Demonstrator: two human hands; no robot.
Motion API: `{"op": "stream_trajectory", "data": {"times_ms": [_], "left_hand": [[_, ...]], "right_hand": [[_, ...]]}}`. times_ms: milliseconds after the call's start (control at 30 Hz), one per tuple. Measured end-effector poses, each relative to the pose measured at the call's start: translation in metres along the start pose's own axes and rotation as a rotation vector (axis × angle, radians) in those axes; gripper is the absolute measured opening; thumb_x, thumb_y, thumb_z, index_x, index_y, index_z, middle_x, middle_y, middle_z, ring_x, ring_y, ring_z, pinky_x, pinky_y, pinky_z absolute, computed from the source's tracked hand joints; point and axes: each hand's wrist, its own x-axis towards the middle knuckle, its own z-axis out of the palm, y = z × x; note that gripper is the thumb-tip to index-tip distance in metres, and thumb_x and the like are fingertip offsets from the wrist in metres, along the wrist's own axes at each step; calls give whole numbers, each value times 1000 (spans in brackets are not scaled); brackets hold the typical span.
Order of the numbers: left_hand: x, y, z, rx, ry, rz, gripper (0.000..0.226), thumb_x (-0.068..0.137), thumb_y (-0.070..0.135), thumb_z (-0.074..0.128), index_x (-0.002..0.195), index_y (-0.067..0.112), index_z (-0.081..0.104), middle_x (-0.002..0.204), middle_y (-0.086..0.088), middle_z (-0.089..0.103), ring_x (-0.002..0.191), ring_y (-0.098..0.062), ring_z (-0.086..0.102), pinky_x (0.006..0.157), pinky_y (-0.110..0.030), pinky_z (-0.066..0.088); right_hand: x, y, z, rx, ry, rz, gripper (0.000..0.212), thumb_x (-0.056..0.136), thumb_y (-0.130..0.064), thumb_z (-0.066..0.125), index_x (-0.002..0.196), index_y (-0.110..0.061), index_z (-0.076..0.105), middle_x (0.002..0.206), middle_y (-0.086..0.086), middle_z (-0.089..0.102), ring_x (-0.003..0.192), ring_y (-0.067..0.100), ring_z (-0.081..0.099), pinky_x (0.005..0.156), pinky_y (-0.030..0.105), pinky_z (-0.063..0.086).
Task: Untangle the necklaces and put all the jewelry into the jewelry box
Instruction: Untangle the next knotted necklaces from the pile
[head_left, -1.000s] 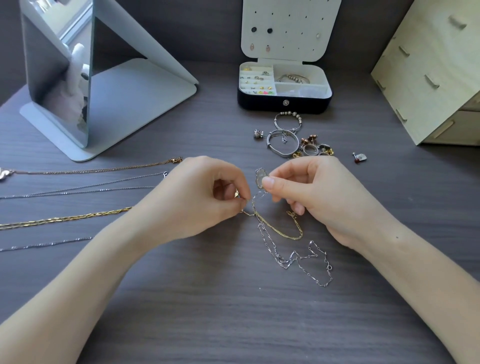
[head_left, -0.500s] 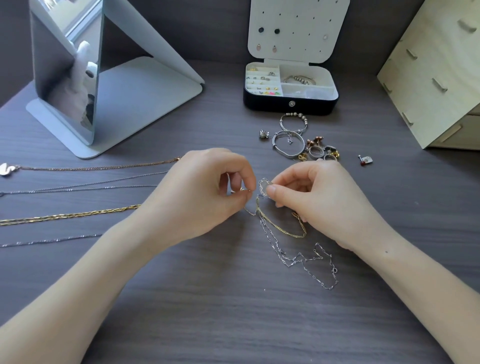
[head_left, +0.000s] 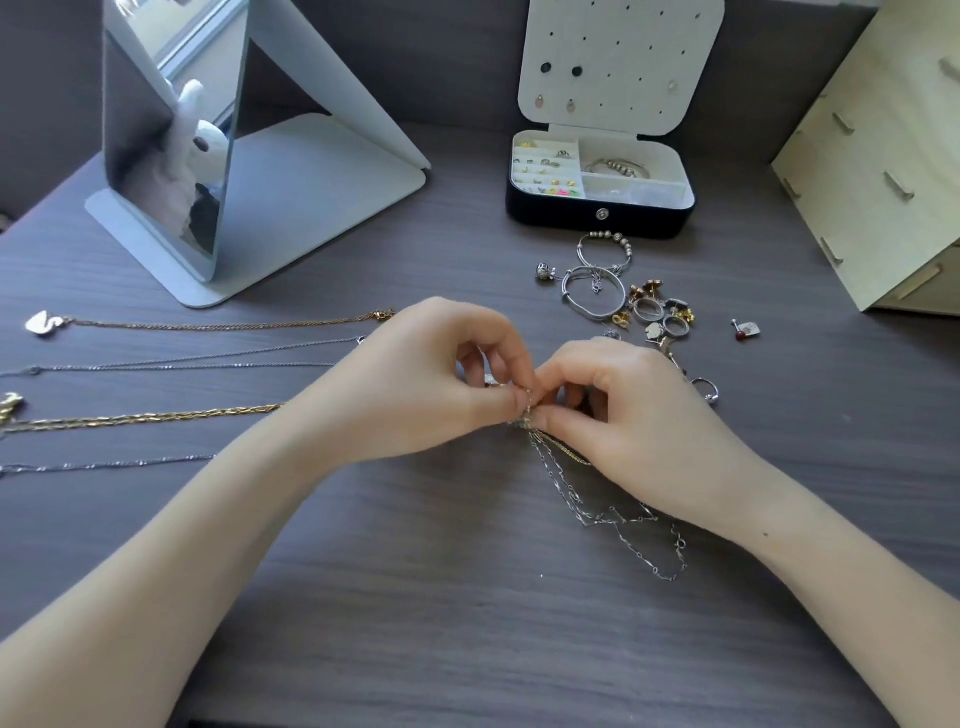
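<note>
My left hand (head_left: 415, 379) and my right hand (head_left: 639, 421) meet fingertip to fingertip at mid-table, both pinching the top of a tangled knot of chains. From the pinch a thin silver chain (head_left: 613, 514) trails down and right over the table, and a gold chain (head_left: 569, 453) peeks out under my right palm. Several untangled necklaces lie stretched out at the left: a gold one with a swan pendant (head_left: 44, 323), thin silver ones (head_left: 208, 358) and a braided gold one (head_left: 156, 417). The open jewelry box (head_left: 600, 221) stands at the back.
Loose bangles (head_left: 592, 293), rings and earrings (head_left: 662, 312) lie in front of the box, and a small red charm (head_left: 746, 330) farther right. A standing mirror (head_left: 171, 150) is at the back left, a wooden drawer unit (head_left: 883, 156) at the back right.
My hands have closed together over the knot; the silver loop that showed between my fingers is now hidden by the fingertips. The view has shifted slightly.
</note>
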Motion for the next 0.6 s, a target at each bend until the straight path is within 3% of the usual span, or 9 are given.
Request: {"op": "stream_trajectory", "data": {"times_ms": [133, 300, 433, 600], "left_hand": [[0, 1, -4, -16, -92, -36, 11, 73, 14, 75, 71, 24, 70, 60, 11, 57, 64, -23, 54, 56, -22, 39], [-1, 0, -8, 102, -99, 14, 14, 75, 13, 73, 73, 26, 69, 69, 9, 60, 63, -9, 53, 55, -12, 36], [-2, -4, -8, 265, -29, 40, 18, 78, 15, 71, 73, 31, 63, 80, 11, 57, 76, -4, 53, 65, -15, 38], [-4, 1, -7, 224, -14, 77, 17, 73, 10, 67, 71, 26, 62, 67, 17, 59, 74, -2, 55, 62, -7, 34]], "right_hand": [[0, 2, 1, -16, -48, -42, 9, 72, -29, 61, 77, -27, 68, 77, -15, 57, 77, 9, 45, 75, 27, 37], [0, 0, 0, 22, -66, -46, 13, 72, -31, 62, 72, -43, 58, 80, -14, 60, 80, 10, 47, 78, 27, 38], [-1, 0, -1, 31, -87, -35, 12, 71, -29, 61, 73, -41, 61, 80, -14, 61, 82, 8, 48, 78, 25, 38], [-1, 1, -1, 25, -82, -31, 13, 71, -29, 61, 73, -41, 60, 79, -18, 61, 83, 9, 48, 76, 20, 36]]}}
